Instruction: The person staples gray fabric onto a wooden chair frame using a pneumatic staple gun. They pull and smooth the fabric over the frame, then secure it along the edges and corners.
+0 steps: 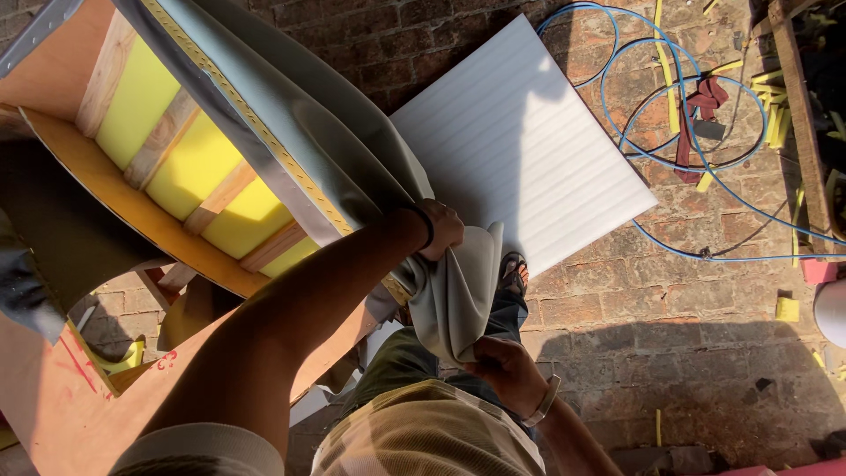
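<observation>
On a sunlit brick floor (634, 326), grey upholstery fabric (352, 141) drapes off a plywood chair frame (97, 189) with yellow foam (189, 167). The left hand (438, 229) is clenched on the fabric's bunched edge and the right hand (502, 370) pinches its hanging corner, seemingly pulling it taut, which calls for an even tug. A white foam sheet (529, 141) and blue hose (670, 150) lie beyond.

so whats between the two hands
In the head view, a fold of grey-green fabric spans from the left hand, gripping it above, to the right hand, pinching its lower edge.
</observation>
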